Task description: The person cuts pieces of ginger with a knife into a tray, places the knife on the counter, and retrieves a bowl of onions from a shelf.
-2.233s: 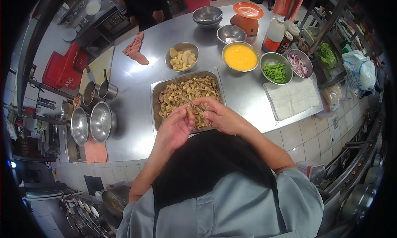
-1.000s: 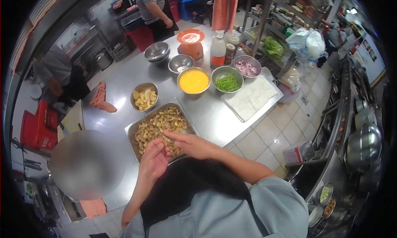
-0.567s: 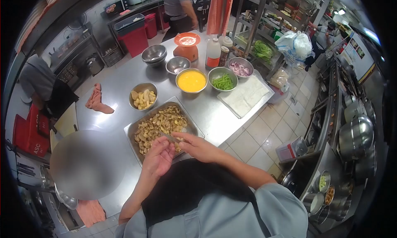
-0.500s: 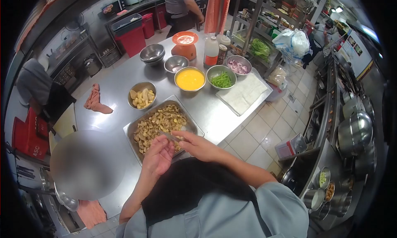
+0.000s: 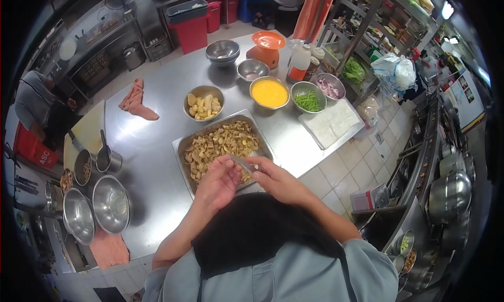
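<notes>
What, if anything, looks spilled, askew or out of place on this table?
No spill or damage stands out. The brown pieces lie inside the metal tray. Only the pink cloth looks slightly untidy, crumpled on the tabletop, whereas the white cloth lies flat.

Pale square tiles pave the kitchen floor, reflecting light in places. A bright ceiling lamp glows at upper right. Metal shelving rises beyond the steel tabletop, a dark cooking line runs along the right, and a steel counter lines the far left side.
</notes>
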### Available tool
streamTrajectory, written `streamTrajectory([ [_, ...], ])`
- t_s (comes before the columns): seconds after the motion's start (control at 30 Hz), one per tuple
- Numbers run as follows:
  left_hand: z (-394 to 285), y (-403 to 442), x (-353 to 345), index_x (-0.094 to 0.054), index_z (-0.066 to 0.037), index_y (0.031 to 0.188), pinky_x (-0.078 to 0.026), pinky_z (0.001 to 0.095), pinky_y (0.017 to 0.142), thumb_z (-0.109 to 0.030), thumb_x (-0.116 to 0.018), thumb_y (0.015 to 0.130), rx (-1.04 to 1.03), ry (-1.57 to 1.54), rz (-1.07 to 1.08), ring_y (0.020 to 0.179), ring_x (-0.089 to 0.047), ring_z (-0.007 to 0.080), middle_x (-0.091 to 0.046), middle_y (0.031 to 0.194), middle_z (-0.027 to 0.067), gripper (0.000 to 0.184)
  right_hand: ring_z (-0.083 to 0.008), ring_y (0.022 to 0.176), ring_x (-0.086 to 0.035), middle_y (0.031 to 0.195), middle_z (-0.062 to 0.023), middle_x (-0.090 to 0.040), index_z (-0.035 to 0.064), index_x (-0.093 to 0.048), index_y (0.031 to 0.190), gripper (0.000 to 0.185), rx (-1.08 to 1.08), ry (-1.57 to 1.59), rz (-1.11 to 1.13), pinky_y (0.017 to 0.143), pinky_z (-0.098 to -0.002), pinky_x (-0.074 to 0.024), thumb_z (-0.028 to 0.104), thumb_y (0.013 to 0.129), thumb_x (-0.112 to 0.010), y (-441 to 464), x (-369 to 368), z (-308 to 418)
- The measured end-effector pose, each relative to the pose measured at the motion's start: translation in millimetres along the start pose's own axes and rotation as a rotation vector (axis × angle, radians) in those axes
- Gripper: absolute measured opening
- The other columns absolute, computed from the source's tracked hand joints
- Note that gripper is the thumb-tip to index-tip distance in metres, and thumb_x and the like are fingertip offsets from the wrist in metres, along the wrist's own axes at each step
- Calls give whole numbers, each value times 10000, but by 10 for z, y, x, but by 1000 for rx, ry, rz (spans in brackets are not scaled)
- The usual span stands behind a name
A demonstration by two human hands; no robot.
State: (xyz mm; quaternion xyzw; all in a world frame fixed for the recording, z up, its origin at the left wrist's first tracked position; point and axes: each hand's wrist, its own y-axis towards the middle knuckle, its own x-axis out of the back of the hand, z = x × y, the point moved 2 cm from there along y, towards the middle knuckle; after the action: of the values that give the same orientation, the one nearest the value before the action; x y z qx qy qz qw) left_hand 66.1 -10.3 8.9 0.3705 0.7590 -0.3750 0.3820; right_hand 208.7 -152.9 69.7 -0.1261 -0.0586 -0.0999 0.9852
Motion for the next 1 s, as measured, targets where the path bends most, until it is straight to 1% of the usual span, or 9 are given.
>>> streamTrajectory([
  [0.07,-24,-31,-25,-609,-90,1179,-606,269,845,-85,-612,1033,18,-15,9,943,-686,139,-680,1045,33,146,-187,1102,-604,1237,-127,-639,47,-459,1522,476,44,-16,-23,968,-338,-490,226,1088,-535,45,-28,-27],
  [0.27,-7,4,137,-593,-98,1271,-585,316,885,-169,-587,1062,21,-18,13,972,-682,178,-683,1130,55,220,-217,1063,-639,1212,-163,-652,38,-429,1502,487,46,-19,21,942,-361,-508,201,1066,-570,160,-118,2],
  [0.33,-14,-13,87,-584,-97,1250,-570,317,891,-144,-574,1064,17,-21,37,1008,-667,171,-671,1138,53,192,-221,1049,-647,1203,-166,-654,36,-423,1499,488,65,-52,11,930,-363,-513,186,1059,-575,178,-144,-26],
  [0.43,-20,-25,43,-580,-90,1236,-565,325,902,-124,-561,1067,9,-14,82,1034,-663,169,-665,1156,52,173,-96,823,-543,929,-37,-595,47,-405,1501,464,243,-33,-40,727,-289,-457,154,1076,-560,258,-190,-114],
  [0.63,-11,-5,31,-601,-80,1220,-575,340,919,-90,-547,1067,9,-20,128,1033,-676,173,-680,1169,53,162,-93,797,-557,918,-41,-613,43,-424,1477,440,135,-60,-36,711,-283,-469,143,1073,-565,228,-166,20],
  [0.73,-8,-4,23,-618,-77,1204,-577,336,923,-73,-549,1063,8,-22,132,1021,-681,172,-690,1156,54,158,-83,765,-538,893,-32,-603,52,-433,1470,431,189,18,-24,685,-275,-459,139,1070,-570,252,-171,-12],
  [0.83,-4,0,34,-595,-61,1232,-584,311,901,-93,-561,1062,-3,-13,129,991,-681,161,-681,1130,60,176,-171,1042,-656,1118,-113,-665,23,-466,1407,366,83,81,29,932,-348,-521,84,1056,-547,214,-153,120],
  [0.87,1,3,45,-581,-53,1248,-587,300,889,-106,-566,1063,-6,-9,126,977,-680,155,-674,1119,63,193,-170,1039,-654,1115,-106,-664,24,-471,1403,358,87,83,35,936,-347,-520,85,1058,-546,219,-147,110],
  [1.0,-18,6,109,-637,-75,1166,-578,316,897,-83,-594,1047,36,-56,137,960,-685,156,-701,1068,54,127,-152,1000,-634,1090,-75,-651,37,-492,1391,332,54,130,58,917,-331,-513,91,1067,-537,225,-127,76],
])
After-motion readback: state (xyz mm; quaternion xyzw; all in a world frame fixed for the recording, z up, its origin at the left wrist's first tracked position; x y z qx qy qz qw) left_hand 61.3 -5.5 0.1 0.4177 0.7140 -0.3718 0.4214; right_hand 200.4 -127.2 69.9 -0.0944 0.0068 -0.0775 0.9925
